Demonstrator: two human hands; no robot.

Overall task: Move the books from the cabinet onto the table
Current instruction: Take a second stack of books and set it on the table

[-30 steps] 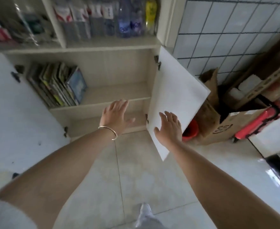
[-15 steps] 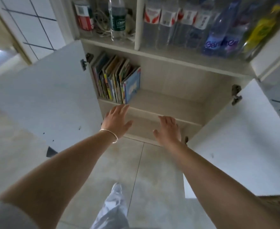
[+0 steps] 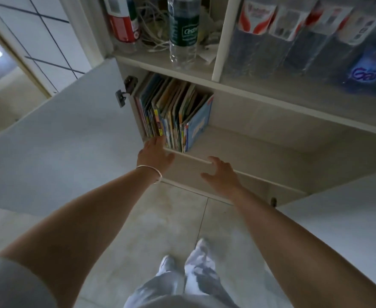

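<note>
I am seeing the row of colourful upright books (image 3: 173, 116) standing at the pale wooden shelf's (image 3: 260, 150) left end. Left hand (image 3: 155, 153) fingers, spread, are touching their spines; right hand (image 3: 221, 175) is hovering open, empty.

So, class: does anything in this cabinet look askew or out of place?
Yes. The books lean instead of standing upright, with no bookend on the shelf. Above, loose cables lie tangled between the bottles.

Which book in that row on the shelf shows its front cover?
The light blue book at the row's right end; the other books show only spines and edges.
</note>
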